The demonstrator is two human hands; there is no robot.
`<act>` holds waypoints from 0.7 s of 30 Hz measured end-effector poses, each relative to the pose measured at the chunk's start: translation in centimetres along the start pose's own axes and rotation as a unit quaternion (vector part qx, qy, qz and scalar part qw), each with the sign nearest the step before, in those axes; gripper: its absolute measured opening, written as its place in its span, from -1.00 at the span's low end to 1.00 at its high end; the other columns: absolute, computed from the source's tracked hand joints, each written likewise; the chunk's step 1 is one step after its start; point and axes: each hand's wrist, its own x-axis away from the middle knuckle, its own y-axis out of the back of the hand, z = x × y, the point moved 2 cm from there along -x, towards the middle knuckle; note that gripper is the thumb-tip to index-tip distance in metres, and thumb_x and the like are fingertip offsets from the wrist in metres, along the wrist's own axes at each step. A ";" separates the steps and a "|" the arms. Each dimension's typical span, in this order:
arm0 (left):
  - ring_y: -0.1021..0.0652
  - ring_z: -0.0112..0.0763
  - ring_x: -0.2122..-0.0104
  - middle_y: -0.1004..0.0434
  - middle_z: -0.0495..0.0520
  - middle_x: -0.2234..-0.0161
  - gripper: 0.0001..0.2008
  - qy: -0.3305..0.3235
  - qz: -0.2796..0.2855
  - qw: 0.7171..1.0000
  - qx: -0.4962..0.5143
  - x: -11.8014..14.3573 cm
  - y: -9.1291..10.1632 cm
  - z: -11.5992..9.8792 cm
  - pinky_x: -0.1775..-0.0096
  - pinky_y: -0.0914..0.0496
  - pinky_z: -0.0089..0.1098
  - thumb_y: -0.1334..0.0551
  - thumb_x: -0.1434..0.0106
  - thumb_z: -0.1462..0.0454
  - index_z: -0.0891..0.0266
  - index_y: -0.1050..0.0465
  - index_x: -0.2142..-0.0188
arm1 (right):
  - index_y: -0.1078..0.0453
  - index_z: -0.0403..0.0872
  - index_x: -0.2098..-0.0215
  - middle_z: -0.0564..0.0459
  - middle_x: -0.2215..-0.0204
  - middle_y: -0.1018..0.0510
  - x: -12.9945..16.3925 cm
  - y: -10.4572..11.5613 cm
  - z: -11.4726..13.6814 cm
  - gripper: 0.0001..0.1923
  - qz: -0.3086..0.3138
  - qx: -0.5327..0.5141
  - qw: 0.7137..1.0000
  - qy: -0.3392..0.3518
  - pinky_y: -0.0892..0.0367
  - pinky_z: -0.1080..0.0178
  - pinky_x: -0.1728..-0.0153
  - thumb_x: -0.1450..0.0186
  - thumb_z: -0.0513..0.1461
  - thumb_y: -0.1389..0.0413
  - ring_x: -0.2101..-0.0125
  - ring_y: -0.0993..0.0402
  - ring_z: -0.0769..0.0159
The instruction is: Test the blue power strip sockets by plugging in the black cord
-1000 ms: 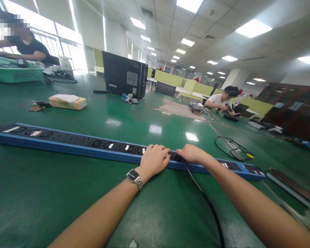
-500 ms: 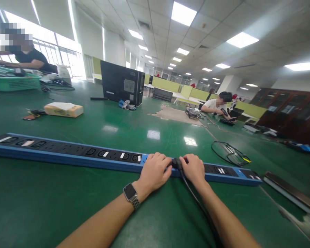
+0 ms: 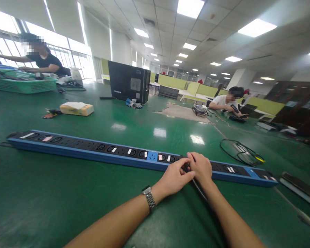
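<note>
Long blue power strip (image 3: pixel 93 151) lies flat on the green table (image 3: pixel 67 199), running from far left to near right. Both hands meet at one socket right of the strip's middle.

Right hand (image 3: pixel 202 167): curled down over a black plug (image 3: pixel 186 167), fingers closed around its body. The plug sits at the socket face; whether it is fully home I cannot tell, as the knuckles cover the joint. Its black cable (image 3: pixel 200 191) trails toward the near edge, under the right forearm.

Left hand (image 3: pixel 173 178): half-closed, fingertips touching the plug from the left side and resting against the strip's near edge. Steel watch (image 3: pixel 148 197) on that wrist.

Handling judgement: the strip is light and unclamped, so it would likely slide under a sideways push. Best to keep the left hand pressing the strip flat while the right drives the plug straight along the socket axis, with no rocking, and the cable left slack so it does not lever the plug.

Around: loose wire coil (image 3: pixel 239 151) far right of the strip, well apart. Tissue box (image 3: pixel 76 108) far left. Black computer case (image 3: pixel 128 82) further back. Two other people are seated at the far ends of the table, their hands busy with their own items.
</note>
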 end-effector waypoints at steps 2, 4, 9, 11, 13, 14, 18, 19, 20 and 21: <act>-0.44 -0.50 0.41 -0.50 0.06 0.23 -0.56 -0.004 -0.009 0.999 0.042 -0.2 -0.2 0.4 0.34 -0.37 -0.44 -0.25 -0.15 0.28 0.24 -0.37 -0.05 | -0.48 -0.03 0.28 -0.02 0.30 -0.58 0.0 -0.1 -0.1 -0.53 -0.004 0.006 1.000 -0.005 -0.10 0.28 0.30 -0.44 -0.07 0.23 0.26 -0.44 0.26; -0.47 -0.49 0.35 -0.49 0.08 0.20 -0.55 -0.004 -0.011 0.997 0.079 -0.1 -0.5 0.7 0.27 -0.39 -0.42 -0.25 -0.13 0.33 0.25 -0.35 -0.05 | -0.47 -0.04 0.29 -0.03 0.31 -0.58 0.0 -0.1 -0.1 -0.53 -0.005 0.005 1.000 -0.003 -0.10 0.28 0.31 -0.44 -0.07 0.23 0.27 -0.44 0.26; -0.50 -0.44 0.27 -0.45 0.10 0.22 -0.56 -0.037 -0.012 0.986 0.161 -0.1 0.1 -1.8 0.21 -0.42 -0.40 -0.23 -0.09 0.38 0.25 -0.29 0.00 | -0.50 -0.01 0.22 -0.02 0.26 -0.59 0.1 0.3 0.0 -0.58 0.009 -0.016 1.000 -0.004 -0.09 0.28 0.31 -0.41 -0.06 0.17 0.24 -0.44 0.25; -0.49 -0.44 0.26 -0.43 0.09 0.21 -0.58 -0.102 -0.044 0.981 0.157 -0.4 1.5 -4.3 0.21 -0.42 -0.41 -0.26 -0.07 0.37 0.23 -0.28 0.05 | -0.51 0.00 0.21 -0.02 0.24 -0.60 0.2 0.4 0.0 -0.60 0.010 -0.021 1.000 -0.005 -0.10 0.27 0.30 -0.40 -0.06 0.15 0.23 -0.44 0.24; -0.45 -0.51 0.37 -0.40 0.04 0.24 -0.64 -0.125 -0.142 0.967 0.173 -0.7 3.7 -6.1 0.35 -0.40 -0.47 -0.22 -0.11 0.31 0.20 -0.23 0.08 | -0.51 0.00 0.22 -0.01 0.25 -0.60 0.2 0.4 0.1 -0.59 0.005 -0.028 1.000 -0.002 -0.11 0.26 0.27 -0.40 -0.04 0.14 0.23 -0.45 0.23; -0.42 -0.55 0.44 -0.37 -0.01 0.29 -0.68 -0.120 -0.189 0.960 0.166 -0.7 4.9 -6.6 0.42 -0.37 -0.50 -0.21 -0.13 0.30 0.19 -0.21 0.11 | -0.52 0.00 0.23 0.00 0.26 -0.60 0.2 0.4 0.1 -0.58 0.000 -0.032 0.999 -0.002 -0.11 0.26 0.25 -0.40 -0.03 0.14 0.23 -0.45 0.23; -0.30 -0.61 0.61 -0.23 -0.17 0.55 -0.79 -0.040 -0.267 0.961 0.050 1.0 9.8 -5.5 0.56 -0.20 -0.55 -0.22 -0.10 0.30 0.19 -0.20 0.27 | -0.52 0.01 0.25 0.01 0.30 -0.60 0.2 0.1 0.2 -0.58 -0.010 -0.039 0.999 -0.005 -0.14 0.24 0.21 -0.38 -0.01 0.12 0.23 -0.45 0.22; -0.27 -0.60 0.64 -0.19 -0.21 0.60 -0.74 0.000 -0.247 0.969 0.023 1.6 10.6 -4.7 0.58 -0.15 -0.55 -0.21 -0.08 0.32 0.19 -0.21 0.23 | -0.52 0.02 0.25 0.02 0.30 -0.60 0.1 0.1 0.2 -0.59 -0.011 -0.035 0.999 -0.005 -0.14 0.24 0.21 -0.38 0.00 0.11 0.23 -0.45 0.22; -0.25 -0.59 0.67 -0.18 -0.24 0.63 -0.69 0.042 -0.228 0.973 0.001 2.3 11.3 -4.0 0.59 -0.12 -0.54 -0.18 -0.06 0.35 0.18 -0.21 0.17 | -0.52 0.02 0.25 0.02 0.31 -0.60 0.1 0.1 0.2 -0.60 -0.012 -0.031 0.999 -0.004 -0.15 0.23 0.21 -0.37 0.00 0.10 0.24 -0.45 0.21; -0.25 -0.57 0.68 -0.18 -0.25 0.65 -0.64 0.080 -0.210 0.974 -0.025 2.9 11.7 -3.3 0.59 -0.12 -0.53 -0.15 -0.05 0.37 0.18 -0.22 0.12 | -0.52 0.03 0.25 0.02 0.31 -0.60 0.1 0.1 0.3 -0.60 -0.013 -0.027 1.000 -0.004 -0.15 0.23 0.21 -0.36 0.00 0.09 0.24 -0.45 0.21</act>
